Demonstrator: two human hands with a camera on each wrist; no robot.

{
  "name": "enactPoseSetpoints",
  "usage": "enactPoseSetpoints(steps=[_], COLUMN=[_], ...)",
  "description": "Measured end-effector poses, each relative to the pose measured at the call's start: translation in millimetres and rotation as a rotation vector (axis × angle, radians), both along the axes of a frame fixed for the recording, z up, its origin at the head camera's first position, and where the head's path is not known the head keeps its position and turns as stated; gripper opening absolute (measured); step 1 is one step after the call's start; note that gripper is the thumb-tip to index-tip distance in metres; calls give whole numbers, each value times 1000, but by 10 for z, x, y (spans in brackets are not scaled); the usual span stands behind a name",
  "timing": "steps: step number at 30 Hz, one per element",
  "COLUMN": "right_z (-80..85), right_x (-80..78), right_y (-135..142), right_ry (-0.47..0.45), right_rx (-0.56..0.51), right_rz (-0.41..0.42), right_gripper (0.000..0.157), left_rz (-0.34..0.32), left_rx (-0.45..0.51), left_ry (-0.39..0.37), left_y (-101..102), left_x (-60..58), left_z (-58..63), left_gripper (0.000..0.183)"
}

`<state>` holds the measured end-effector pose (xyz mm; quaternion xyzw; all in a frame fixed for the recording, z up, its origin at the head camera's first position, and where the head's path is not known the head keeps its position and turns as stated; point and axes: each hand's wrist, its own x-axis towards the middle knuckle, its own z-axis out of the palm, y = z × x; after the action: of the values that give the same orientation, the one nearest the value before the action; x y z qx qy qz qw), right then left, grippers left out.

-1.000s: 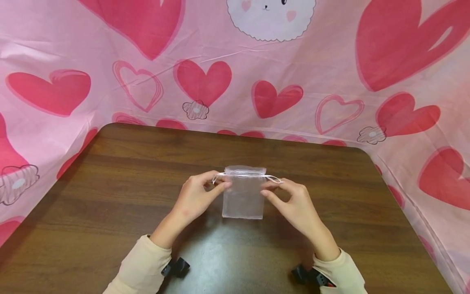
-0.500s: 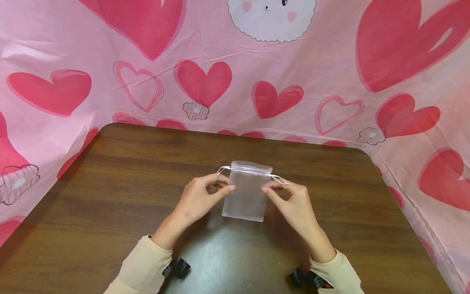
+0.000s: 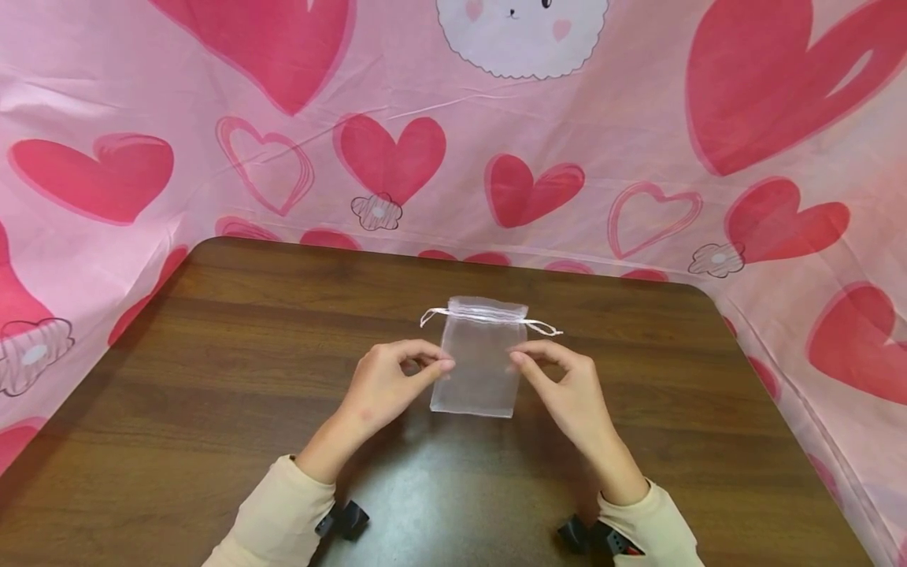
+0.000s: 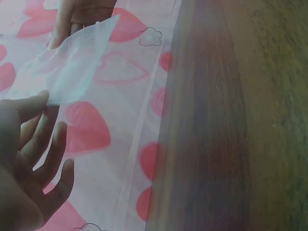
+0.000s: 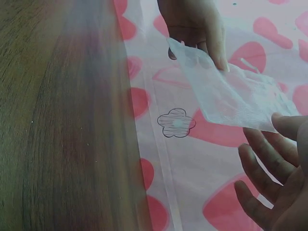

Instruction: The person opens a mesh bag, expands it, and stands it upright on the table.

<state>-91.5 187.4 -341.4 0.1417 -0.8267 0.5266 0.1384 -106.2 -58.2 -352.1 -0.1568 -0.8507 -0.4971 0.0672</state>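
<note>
A small sheer white drawstring pouch (image 3: pixel 482 378) is held up between both hands, its gathered mouth facing away from me. White ribbon loops (image 3: pixel 542 326) stick out at either side of its neck. On the left edge, my left hand (image 3: pixel 390 382) pinches the mesh between thumb and forefinger. My right hand (image 3: pixel 567 386) pinches the opposite edge the same way. In the left wrist view the pouch (image 4: pixel 72 67) is tilted above the table, and the other left fingers are spread below it. The right wrist view shows the pouch (image 5: pixel 231 96) stretched flat, with nothing visible inside.
The brown wooden table (image 3: pixel 248 354) extends around the hands. Pink heart-print cloth (image 3: pixel 425 94) hangs along its back and sides. A black wrist camera (image 3: pixel 350 520) sits at the left cuff, another black camera (image 3: pixel 575 535) at the right.
The pouch has shifted up and slightly right in the head view. Both hands now pinch it lower down its sides, and the ribbon loops stand clear of the fingers.
</note>
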Motion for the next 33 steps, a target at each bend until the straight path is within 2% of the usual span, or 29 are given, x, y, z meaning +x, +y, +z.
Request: enactPoseSetpoints(steps=[8,13,20,25,33], right_z=[-13,-35,-33,-24,-5], right_x=[20,32,29,14,8], right_y=[-45,-85,-93,-65,-51], right_ry=[-22,-15,-6,7,10], right_rx=[74,90,47,-11,-40], right_rz=[74,85,33,-19,-58], right_gripper=[12,11,7,9,6], left_rz=[83,91,90,54,30], left_rx=[76,98,78,51,8], left_ry=[9,39,-6,-37,-3], left_y=[-5,-9,-3,12,35], left_x=[3,-5,-1,15,34], left_z=[1,-4,-5,5,-13], left_gripper=[7,9,14,15,11])
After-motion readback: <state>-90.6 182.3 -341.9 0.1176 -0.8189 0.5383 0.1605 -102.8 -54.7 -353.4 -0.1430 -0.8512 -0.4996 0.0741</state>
